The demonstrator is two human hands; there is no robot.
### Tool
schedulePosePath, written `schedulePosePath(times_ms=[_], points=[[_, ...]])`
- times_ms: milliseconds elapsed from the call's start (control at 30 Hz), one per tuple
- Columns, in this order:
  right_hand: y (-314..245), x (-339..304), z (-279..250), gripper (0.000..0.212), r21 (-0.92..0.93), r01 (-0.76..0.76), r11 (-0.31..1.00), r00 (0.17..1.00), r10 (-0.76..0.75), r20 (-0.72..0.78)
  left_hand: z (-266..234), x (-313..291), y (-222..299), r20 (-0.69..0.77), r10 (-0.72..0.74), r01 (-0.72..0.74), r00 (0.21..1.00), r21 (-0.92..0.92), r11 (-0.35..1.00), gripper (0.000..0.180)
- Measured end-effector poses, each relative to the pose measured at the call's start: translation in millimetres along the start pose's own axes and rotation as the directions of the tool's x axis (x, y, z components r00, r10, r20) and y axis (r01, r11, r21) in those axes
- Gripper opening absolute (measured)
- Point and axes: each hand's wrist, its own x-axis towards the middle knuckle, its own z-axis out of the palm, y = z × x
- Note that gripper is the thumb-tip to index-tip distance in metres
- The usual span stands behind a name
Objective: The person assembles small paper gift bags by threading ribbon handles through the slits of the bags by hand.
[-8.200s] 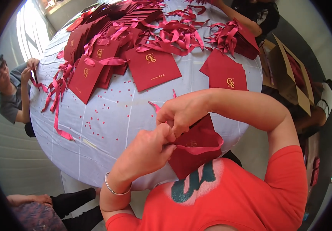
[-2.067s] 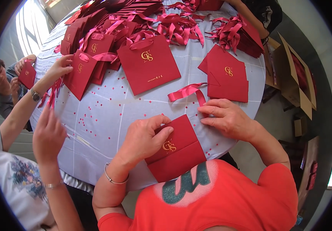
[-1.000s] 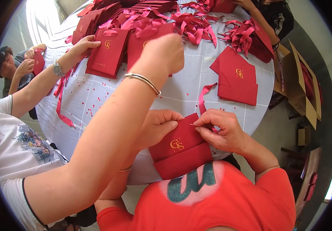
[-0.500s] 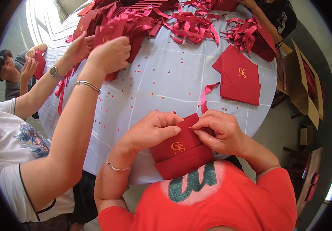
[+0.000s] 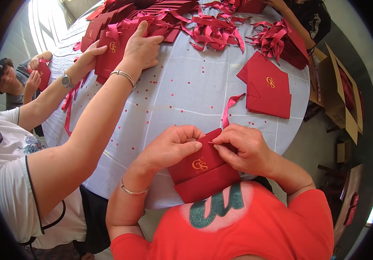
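Note:
A dark red paper gift bag [image 5: 203,171] with a gold emblem lies at the table's near edge, its top end pointing away from me. My left hand [image 5: 175,145] grips its upper left part, thumb on the front and fingers behind. At the upper right of the bag, my right hand [image 5: 240,145] pinches the tip of a ribbon between thumb and fingertips, close against the front. A loose length of pink-red ribbon [image 5: 229,108] runs out beyond the right hand onto the cloth. Where the ribbon passes through the bag is hidden by my fingers.
More red bags [image 5: 268,89] lie to the right on the white tablecloth [image 5: 173,91]. Ribbons [image 5: 216,32] and stacked bags crowd the far side. Small red paper dots are scattered about. A co-worker's arm [image 5: 95,121] reaches in from the left; an open cardboard box [image 5: 340,93] stands right.
My hands and the bag stay almost in place, with the right fingers shifting slightly left. The co-worker on the left has moved a hand up and right across the far bags.

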Motion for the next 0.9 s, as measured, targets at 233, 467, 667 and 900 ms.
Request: schedulePosePath(times_ms=[233,467,667,900], points=[[-11.5,5.9,2.3,0.01,-0.259,0.043,0.965,0.996,-0.022,0.085,8.3,-2.4,1.4,-0.086,0.027,-0.021,0.996,0.072,0.997,0.016],[-12.7,19.4,15.4,0.01,-0.311,-0.048,0.949,0.98,0.105,0.167,14.1,-2.0,-5.1,-0.15,0.176,-0.145,0.973,0.2,0.969,0.017],[-5.7,36.7,-19.4,0.01,0.076,-0.333,0.94,0.88,0.28,0.384,16.6,-1.2,-10.8,-0.209,0.316,-0.195,0.925,0.452,0.87,0.02],[22.6,72.5,-34.8,0.016,0.085,-0.57,0.817,0.625,0.364,0.691,35.7,-14.1,5.4,-0.193,0.476,-0.238,0.858,0.672,0.701,0.01]])
